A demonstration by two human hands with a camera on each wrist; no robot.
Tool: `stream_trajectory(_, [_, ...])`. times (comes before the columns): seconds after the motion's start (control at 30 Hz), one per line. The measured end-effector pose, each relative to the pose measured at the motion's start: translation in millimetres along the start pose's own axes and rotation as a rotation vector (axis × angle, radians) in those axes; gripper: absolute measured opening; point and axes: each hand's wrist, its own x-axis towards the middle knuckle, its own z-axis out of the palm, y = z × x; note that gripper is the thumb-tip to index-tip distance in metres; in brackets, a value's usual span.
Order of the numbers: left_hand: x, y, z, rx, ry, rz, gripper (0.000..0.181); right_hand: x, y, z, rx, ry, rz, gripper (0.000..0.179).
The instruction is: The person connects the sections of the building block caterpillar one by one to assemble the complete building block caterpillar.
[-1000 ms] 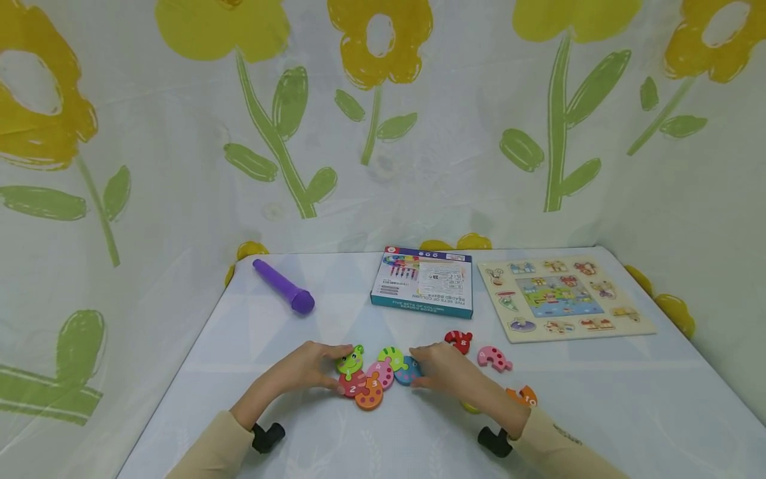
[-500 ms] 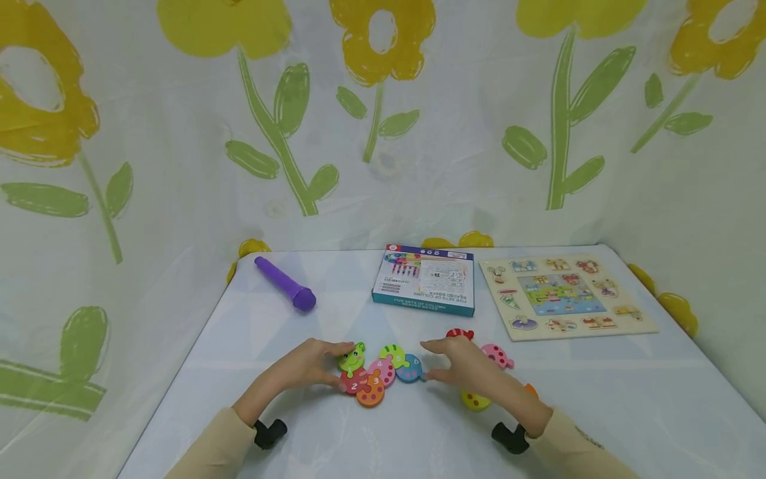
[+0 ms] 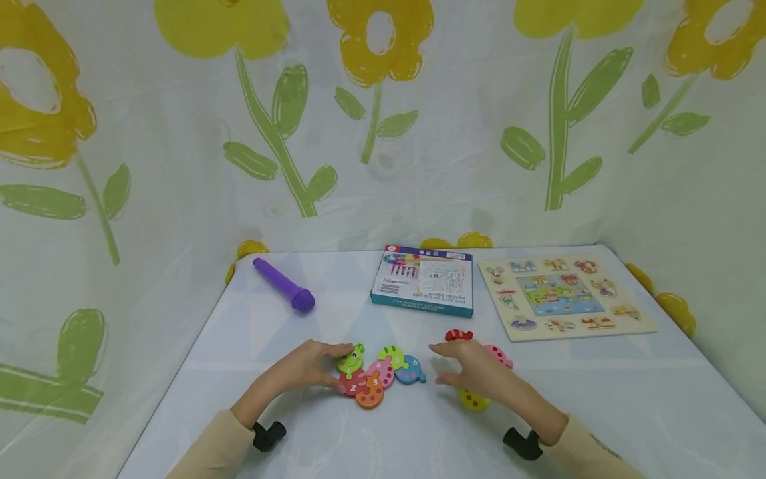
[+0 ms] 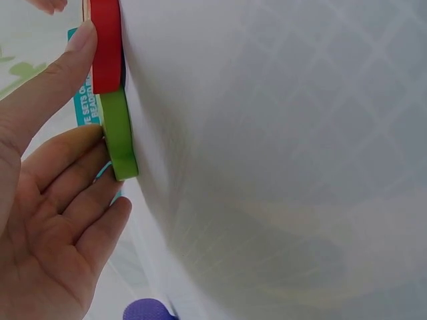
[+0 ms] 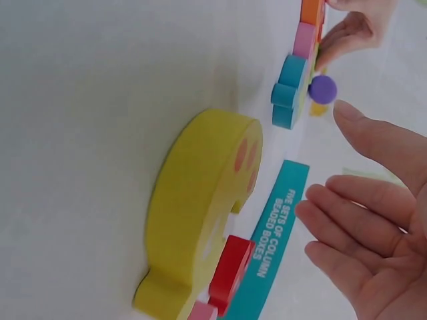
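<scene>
1. Here's the left hand (image 3: 314, 366), thumb on the red piece 2 (image 3: 353, 384), fingertips on the green head piece (image 3: 351, 360), gripping that end of the caterpillar chain (image 3: 381, 374).
2. And the chain itself lies on the desk (image 3: 335, 439), in front of the person: head, 2, orange 3 (image 3: 370, 396), pink 4, green 5 (image 3: 390, 355), then blue 6 (image 3: 409, 370) at the far right, its knob pointing outward.
3. Over to the right hand (image 3: 479, 369): released, thumb and fingers apart, just beside that blue knob but clear of it.
4. Look near its palm: a yellow piece (image 3: 475, 399), a red striped piece (image 3: 459, 334) and a pink piece (image 3: 500, 355), all loose, partly covered in the head view.
5. Farther back, a purple microphone (image 3: 284, 286), a flat box (image 3: 422, 281) and a picture board (image 3: 628, 327) line up left to right.
</scene>
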Motion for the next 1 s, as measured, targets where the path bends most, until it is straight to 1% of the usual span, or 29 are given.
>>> stream_trajectory(0.37, [-0.7, -0.3, 0.2, 0.009, 0.007, 0.012, 0.072, -17.9, 7.2, -1.0, -0.03, 0.03, 0.07, 0.05])
stream_trajectory(0.5, [-0.5, -0.6, 0.4, 0.009, 0.006, 0.008, 0.072, -23.1, 10.2, -1.5, -0.017, 0.024, 0.093, 0.05])
stream_trajectory(0.7, [-0.1, -1.6, 0.8, 0.015, 0.009, 0.016, 0.071, -32.7, 12.7, -2.1, 0.022, 0.001, 0.174, 0.052])
stream_trajectory(1.0, [-0.9, -0.6, 0.3, 0.013, 0.01, 0.022, 0.072, -48.3, 20.7, 2.3, 0.011, 0.027, 0.224, 0.046])
